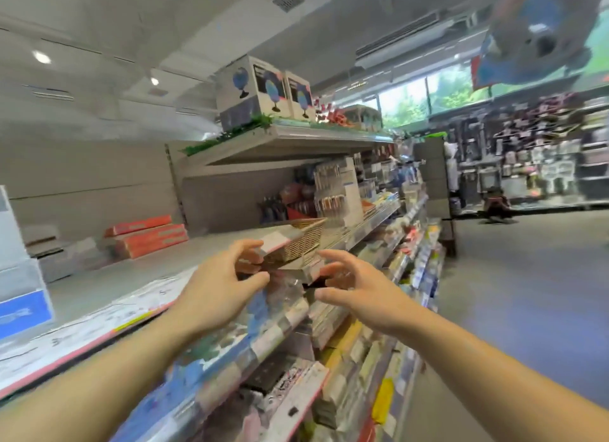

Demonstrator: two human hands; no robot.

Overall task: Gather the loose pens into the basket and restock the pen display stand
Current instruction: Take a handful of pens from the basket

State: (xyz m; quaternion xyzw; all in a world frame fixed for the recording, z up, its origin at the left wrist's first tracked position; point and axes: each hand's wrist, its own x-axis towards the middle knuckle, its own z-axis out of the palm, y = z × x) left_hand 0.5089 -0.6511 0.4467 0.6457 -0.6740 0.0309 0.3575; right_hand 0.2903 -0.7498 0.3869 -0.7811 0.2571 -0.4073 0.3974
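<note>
**Both hands at wicker basket, shelf edge**

Forearms bare, reaching fwd from bottom corners of frame. Left hand (pixel 220 278) fingers curled round near-left corner of basket (pixel 304 240), thumb under, fingertips on a pale card/box lying at rim. Right hand (pixel 354 285) just beside basket's near-right side, fingers spread and loosely bent, holding nothing; contact w/ basket can't tell, motion blur. Basket sits on mid shelf (pixel 99 283) at front edge, slightly tilted, partly overhanging a flat pale pack beneath. Contents not visible from this angle; no loose pens discernible.

Pen display stand (pixel 333 191) further back on same shelf, behind-right of basket, upright, rows of pens in clear holders. Red/blue stock just left of it.

Orange flat boxes (pixel 148 240) stacked at shelf rear left. Blue-white box (pixel 19 277) far left. Globe cartons (pixel 263 92) on top shelf w/ green trim. Lower shelves (pixel 329 359) packed w/ notebooks, blurred. Aisle floor (pixel 527 293) to right, hanging goods on far wall.
</note>
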